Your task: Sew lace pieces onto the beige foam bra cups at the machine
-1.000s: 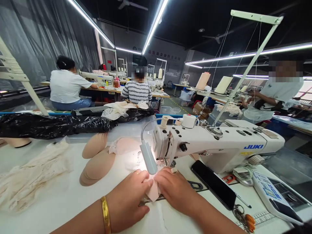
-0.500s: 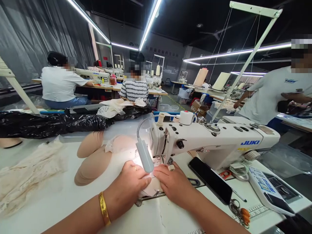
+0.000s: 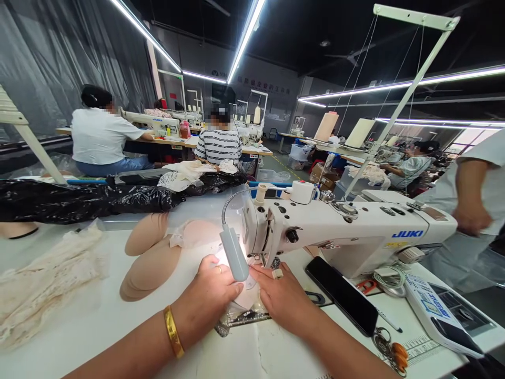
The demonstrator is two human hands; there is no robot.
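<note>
A pale pink fabric piece lies on the bed of a white JUKI sewing machine, by the needle area. My left hand, with a ring and a gold bracelet, is closed on its left side, thumb on top. From the right, my right hand grips the fabric's edge close to the presser foot, fingers together; a white band wraps one finger. A grey clip-on lamp on a bendy neck lights the spot and hides part of the fabric and fingertips.
Stacked beige oval bra pads and cream lace lie left. A black phone, a pen, keys and a control box lie right. Black plastic borders the back. A person stands at right; others sit at machines beyond.
The fabric has shifted and turned slightly between my hands, showing more of the bed's front edge. My hands stay close to the needle. The person at right has moved closer.
</note>
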